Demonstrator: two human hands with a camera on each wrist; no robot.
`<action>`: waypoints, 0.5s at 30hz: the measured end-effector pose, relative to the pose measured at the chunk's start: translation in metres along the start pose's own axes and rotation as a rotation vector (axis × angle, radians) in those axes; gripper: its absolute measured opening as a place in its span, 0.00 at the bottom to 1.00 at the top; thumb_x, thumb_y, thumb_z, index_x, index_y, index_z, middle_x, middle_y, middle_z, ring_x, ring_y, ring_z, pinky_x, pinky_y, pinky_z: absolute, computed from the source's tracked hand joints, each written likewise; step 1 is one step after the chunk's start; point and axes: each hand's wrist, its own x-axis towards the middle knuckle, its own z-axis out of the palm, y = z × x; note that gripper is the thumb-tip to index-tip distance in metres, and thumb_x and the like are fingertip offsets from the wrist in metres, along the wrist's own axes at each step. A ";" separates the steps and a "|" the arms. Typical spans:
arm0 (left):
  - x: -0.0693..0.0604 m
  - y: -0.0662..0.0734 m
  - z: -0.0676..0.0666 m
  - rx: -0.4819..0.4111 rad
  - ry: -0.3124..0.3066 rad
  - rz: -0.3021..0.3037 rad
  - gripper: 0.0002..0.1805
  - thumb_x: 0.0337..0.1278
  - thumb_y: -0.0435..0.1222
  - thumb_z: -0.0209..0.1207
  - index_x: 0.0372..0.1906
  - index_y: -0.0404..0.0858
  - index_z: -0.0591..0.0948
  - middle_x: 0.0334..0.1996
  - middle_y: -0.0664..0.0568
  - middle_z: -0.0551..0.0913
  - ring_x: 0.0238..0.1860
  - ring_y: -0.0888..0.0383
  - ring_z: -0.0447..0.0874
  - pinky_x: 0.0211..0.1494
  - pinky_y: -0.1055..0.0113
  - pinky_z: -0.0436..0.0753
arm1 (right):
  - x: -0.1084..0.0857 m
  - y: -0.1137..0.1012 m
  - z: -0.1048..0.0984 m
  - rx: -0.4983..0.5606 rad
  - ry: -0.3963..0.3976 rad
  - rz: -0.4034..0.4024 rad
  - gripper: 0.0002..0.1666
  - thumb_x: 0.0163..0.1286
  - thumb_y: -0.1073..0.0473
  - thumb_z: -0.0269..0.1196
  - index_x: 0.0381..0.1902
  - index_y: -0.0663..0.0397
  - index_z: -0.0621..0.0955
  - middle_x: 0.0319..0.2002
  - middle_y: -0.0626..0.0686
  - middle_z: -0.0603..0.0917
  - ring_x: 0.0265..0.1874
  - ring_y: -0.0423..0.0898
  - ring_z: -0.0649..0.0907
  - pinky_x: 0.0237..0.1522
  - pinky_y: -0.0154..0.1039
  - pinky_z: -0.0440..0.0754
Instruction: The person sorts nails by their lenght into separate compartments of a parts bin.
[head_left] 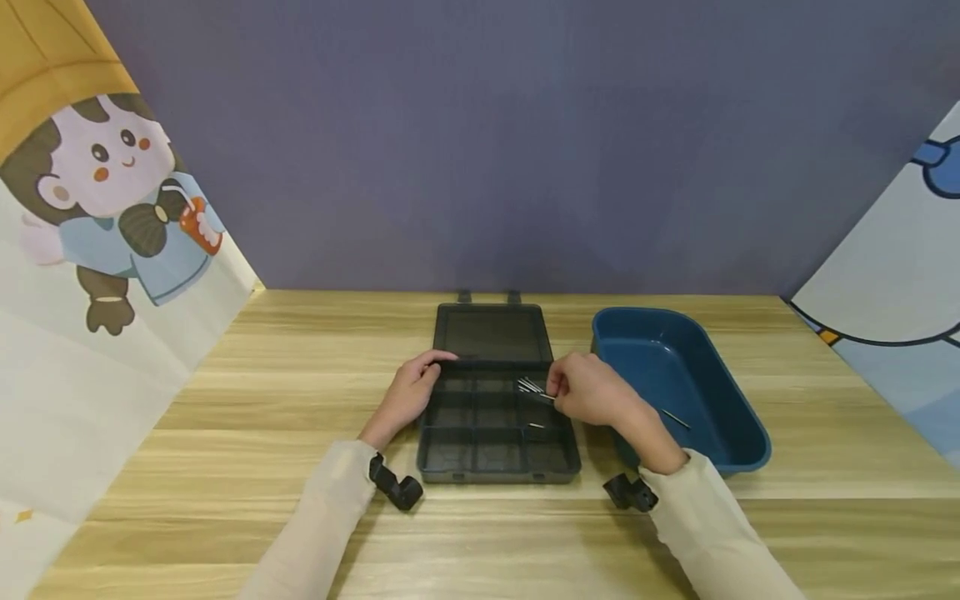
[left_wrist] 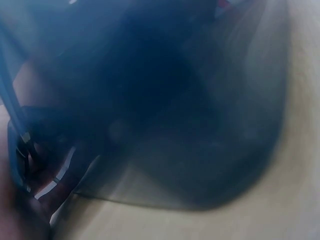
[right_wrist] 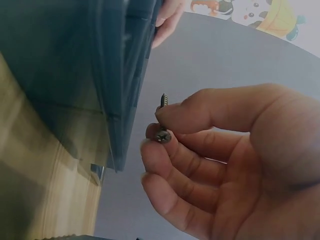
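A dark, see-through compartment box [head_left: 498, 479] lies on the table, its lid [head_left: 491, 329] folded back. My left hand [head_left: 408, 390] rests at the box's left side, one finger stretched along the hinge line. Between thumb and fingertips my right hand [head_left: 592, 387] pinches a screw [right_wrist: 162, 135] over the right-hand compartments; its cross-slot head and threaded tip show in the right wrist view. Several screws [head_left: 528, 385] lie in the back right compartment, and a small metal piece [head_left: 536, 426] shows nearer the front. The left wrist view is mostly blurred.
Just right of the box stands a blue tray [head_left: 731, 367] with a screw [head_left: 677, 419] on its floor. The wooden table [head_left: 300, 350] ends at a purple-grey back wall [head_left: 525, 150]. Cartoon-printed panels flank both sides.
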 end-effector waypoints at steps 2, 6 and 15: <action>0.000 0.000 -0.001 -0.003 -0.005 -0.002 0.18 0.71 0.31 0.42 0.55 0.39 0.79 0.10 0.56 0.60 0.11 0.61 0.55 0.19 0.70 0.62 | 0.001 0.000 0.002 0.003 -0.007 -0.005 0.07 0.52 0.73 0.61 0.25 0.58 0.80 0.19 0.47 0.76 0.19 0.40 0.71 0.26 0.34 0.70; 0.001 -0.001 -0.001 -0.005 -0.013 0.000 0.18 0.71 0.31 0.42 0.56 0.38 0.79 0.10 0.56 0.60 0.12 0.61 0.55 0.20 0.69 0.62 | 0.002 -0.001 0.005 0.013 -0.036 0.009 0.06 0.53 0.73 0.60 0.27 0.59 0.81 0.18 0.47 0.75 0.17 0.40 0.69 0.25 0.33 0.69; 0.000 0.000 -0.001 -0.003 -0.008 0.006 0.18 0.70 0.30 0.42 0.56 0.39 0.79 0.10 0.56 0.60 0.11 0.61 0.55 0.19 0.70 0.62 | 0.004 -0.002 0.008 -0.032 -0.025 0.022 0.07 0.52 0.73 0.60 0.25 0.56 0.81 0.17 0.46 0.74 0.18 0.41 0.69 0.24 0.33 0.67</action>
